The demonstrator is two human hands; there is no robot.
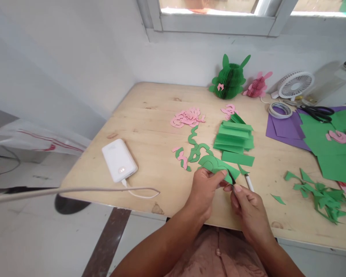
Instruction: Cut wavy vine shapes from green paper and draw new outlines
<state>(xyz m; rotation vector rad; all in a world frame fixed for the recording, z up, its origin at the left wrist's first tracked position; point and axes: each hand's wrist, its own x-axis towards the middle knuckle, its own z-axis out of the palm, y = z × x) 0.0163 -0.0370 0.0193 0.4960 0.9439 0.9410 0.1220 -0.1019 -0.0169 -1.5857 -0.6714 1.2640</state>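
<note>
My left hand [204,190] pinches a strip of green paper [216,163] that has a curved outline drawn on it. In my right hand [248,206] are scissors [232,177], their dark blades at the right part of the strip; the handles are mostly hidden by my fingers. Just beyond lies a stack of folded green paper strips [233,136]. Cut green curved pieces [194,150] and pink ones [183,159] rest left of the strip. A white pen [249,182] lies by my right hand, close to a small green scrap.
A pink pile of cutouts [187,117] and a white power bank [119,159] with cable are to the left. Green and pink paper figures [230,82] stand by the wall, near a fan [295,85]. Right: tape [280,110], black scissors [317,112], green sheets [334,161], scraps [325,200].
</note>
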